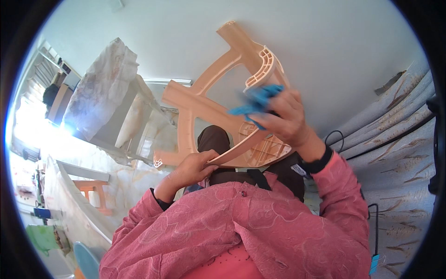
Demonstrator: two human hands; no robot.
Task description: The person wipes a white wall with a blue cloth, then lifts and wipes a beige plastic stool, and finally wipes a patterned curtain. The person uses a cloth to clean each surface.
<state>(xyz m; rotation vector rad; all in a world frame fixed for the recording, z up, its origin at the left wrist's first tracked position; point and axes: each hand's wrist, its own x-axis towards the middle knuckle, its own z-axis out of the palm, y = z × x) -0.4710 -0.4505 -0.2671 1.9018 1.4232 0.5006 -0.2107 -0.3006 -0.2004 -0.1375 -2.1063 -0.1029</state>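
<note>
A large orange-tan moulded plastic frame [205,108] with tubular legs, cut-out openings and ribbed hollow undersides lies tilted over my knees. My left hand [195,167] grips its near lower edge, thumb and fingers on either side of the rim. In my right hand [287,117] is a crumpled blue cloth [259,99], blurred at its edges. The cloth is by the frame's curved, ribbed part on the right; whether it touches the plastic I cannot tell. Part of the frame is hidden behind the right hand and cloth.
To the left stands a table or stand draped with a stained whitish cover [104,87]. A similar orange plastic part [97,197] is on the marbled floor farther left. A blue basin [86,261] sits at lower left. Patterned grey fabric [393,139] hangs at the right, with a black cable [376,226].
</note>
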